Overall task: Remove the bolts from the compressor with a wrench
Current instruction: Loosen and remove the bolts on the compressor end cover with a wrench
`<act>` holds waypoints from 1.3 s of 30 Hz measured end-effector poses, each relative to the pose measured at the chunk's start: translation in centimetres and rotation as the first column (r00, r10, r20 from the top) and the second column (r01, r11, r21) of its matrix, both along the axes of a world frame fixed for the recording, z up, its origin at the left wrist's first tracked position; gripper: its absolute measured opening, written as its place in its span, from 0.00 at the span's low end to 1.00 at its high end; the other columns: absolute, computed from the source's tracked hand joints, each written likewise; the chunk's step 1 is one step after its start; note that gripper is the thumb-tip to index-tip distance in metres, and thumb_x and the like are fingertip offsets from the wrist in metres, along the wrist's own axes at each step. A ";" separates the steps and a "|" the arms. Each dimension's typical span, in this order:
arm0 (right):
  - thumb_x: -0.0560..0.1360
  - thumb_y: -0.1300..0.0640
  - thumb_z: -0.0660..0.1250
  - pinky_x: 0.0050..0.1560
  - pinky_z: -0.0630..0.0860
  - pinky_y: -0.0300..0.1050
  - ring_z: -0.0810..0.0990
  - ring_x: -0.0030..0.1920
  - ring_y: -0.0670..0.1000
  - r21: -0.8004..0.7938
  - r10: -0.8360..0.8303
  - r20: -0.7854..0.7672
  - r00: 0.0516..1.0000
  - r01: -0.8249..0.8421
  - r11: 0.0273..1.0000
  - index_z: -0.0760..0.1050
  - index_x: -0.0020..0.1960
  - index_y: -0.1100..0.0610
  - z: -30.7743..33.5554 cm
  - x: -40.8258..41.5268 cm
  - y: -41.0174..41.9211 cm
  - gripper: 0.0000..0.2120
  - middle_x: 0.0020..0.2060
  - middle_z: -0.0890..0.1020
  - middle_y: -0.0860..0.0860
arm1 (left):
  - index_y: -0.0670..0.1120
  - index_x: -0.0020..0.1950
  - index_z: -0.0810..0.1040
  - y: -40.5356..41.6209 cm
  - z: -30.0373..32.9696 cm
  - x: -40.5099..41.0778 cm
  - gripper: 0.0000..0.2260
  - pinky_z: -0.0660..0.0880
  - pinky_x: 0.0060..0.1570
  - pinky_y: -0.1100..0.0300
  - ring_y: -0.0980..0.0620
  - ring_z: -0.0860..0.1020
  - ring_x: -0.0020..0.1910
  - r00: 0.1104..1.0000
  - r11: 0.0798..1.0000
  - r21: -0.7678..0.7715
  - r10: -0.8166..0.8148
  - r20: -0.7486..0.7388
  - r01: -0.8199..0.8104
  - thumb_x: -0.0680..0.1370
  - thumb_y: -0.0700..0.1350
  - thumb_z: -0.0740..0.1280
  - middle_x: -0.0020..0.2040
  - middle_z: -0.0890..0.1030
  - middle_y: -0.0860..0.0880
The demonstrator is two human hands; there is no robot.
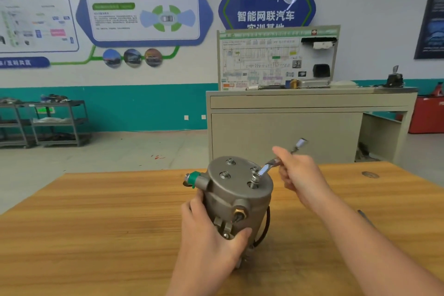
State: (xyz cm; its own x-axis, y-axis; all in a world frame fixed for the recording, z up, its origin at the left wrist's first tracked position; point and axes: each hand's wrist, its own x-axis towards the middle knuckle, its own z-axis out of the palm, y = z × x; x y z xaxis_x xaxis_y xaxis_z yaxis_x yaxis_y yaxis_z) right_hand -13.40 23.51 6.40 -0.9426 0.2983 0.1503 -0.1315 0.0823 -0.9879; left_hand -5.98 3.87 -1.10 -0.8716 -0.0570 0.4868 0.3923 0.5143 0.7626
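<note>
Both hands grasp: left hand [211, 230] hides compressor [236, 197] base, right hand [304, 175] covers wrench [266, 169] shaft

On the counter [96, 211], the left hand [211, 230] grips the compressor [237, 190]; the right hand [300, 175] holds a wrench [266, 168] on its top bolt [255, 179].

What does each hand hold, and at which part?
Left hand grips the compressor by its side; right hand holds the wrench mid-handle.
</note>
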 end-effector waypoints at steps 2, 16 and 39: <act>0.75 0.48 0.68 0.23 0.57 0.38 0.59 0.21 0.47 0.203 0.036 0.107 0.994 -0.057 0.978 0.81 0.38 0.59 2.5 -1.2 -0.5 0.15 0.19 0.66 0.46 | 0.49 0.75 0.52 0.0 0.2 0.0 0.48 0.63 0.65 0.63 0.57 0.64 0.62 1.000 1.000 -0.001 0.002 -0.001 -0.002 0.64 0.55 0.79 0.57 0.59 0.57; 0.71 0.48 0.69 0.35 0.64 0.41 0.69 0.35 0.47 0.810 0.587 -0.553 0.592 0.216 0.545 0.76 0.33 0.53 1.9 11.0 -5.5 0.11 0.32 0.69 0.45 | 0.49 0.68 0.66 -0.6 0.9 -0.2 0.40 0.71 0.57 0.61 0.54 0.70 0.61 0.999 0.999 -0.019 -0.041 -0.014 0.041 0.59 0.65 0.65 0.56 0.68 0.56; 0.79 0.50 0.65 0.17 0.58 0.31 0.63 0.13 0.42 0.530 0.244 0.183 0.952 -0.304 0.791 0.77 0.36 0.58 7.5 1.0 -7.4 0.16 0.14 0.67 0.44 | 0.54 0.71 0.52 -2.4 -0.3 1.4 0.57 0.59 0.71 0.61 0.62 0.61 0.68 0.997 0.981 0.180 -0.072 -0.007 0.072 0.49 0.68 0.76 0.67 0.56 0.59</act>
State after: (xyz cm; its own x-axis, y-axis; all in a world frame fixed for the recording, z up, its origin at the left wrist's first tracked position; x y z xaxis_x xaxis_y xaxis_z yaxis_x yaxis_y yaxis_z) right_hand -12.44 16.09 13.94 -0.9909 -0.0779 0.1100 -0.1348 0.5871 -0.7982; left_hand -4.59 1.43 -1.45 -0.8764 -0.0805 0.4747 0.4238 0.3391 0.8399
